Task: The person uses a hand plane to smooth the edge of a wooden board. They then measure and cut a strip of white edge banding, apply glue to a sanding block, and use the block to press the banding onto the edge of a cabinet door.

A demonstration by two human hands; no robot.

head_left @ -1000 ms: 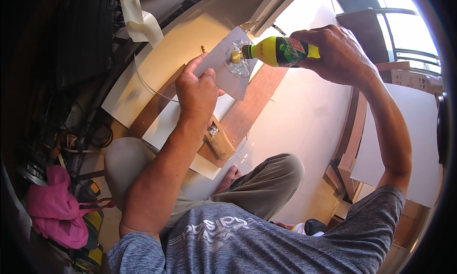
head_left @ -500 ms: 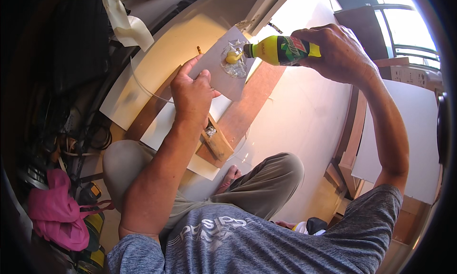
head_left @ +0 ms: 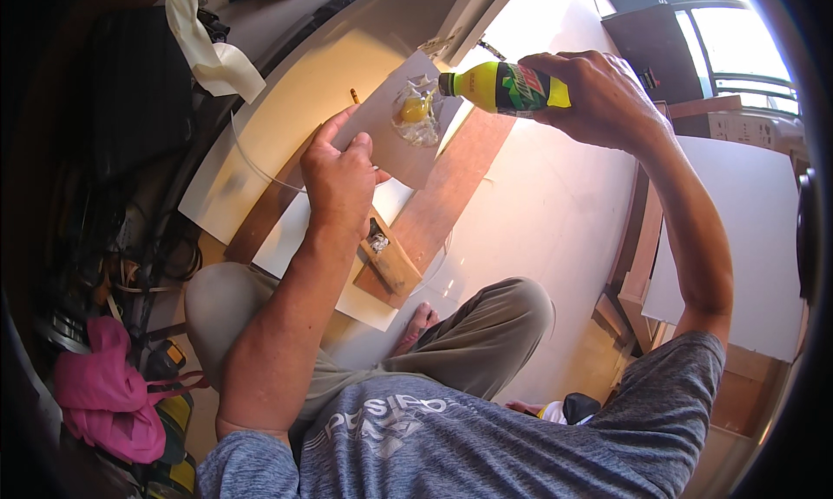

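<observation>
My left hand (head_left: 337,165) grips a flat grey square board (head_left: 401,156) by its lower left edge, the thumb on top, and holds it tilted in the air. On the board is a shiny, crinkled whitish smear (head_left: 423,135) with a round yellow puddle (head_left: 416,109) in it. My right hand (head_left: 599,95) is wrapped round the base end of a plastic drink bottle (head_left: 482,86), yellow-green with a dark label. The bottle lies nearly level, its dark neck pointing left at the board's upper right corner. No stream shows between them.
A wooden hand plane (head_left: 390,260) with shavings in its slot lies below the board, beside a reddish wood plank (head_left: 460,191) and a pale panel (head_left: 232,165). A pink cloth bag (head_left: 108,395) and cables are at left. White panels (head_left: 729,239) stand at right.
A yellow streak reached from the bottle's mouth to the smear before; now the yellow is a separate round puddle. Bottle and right hand have shifted slightly left, and the board slightly left and down.
</observation>
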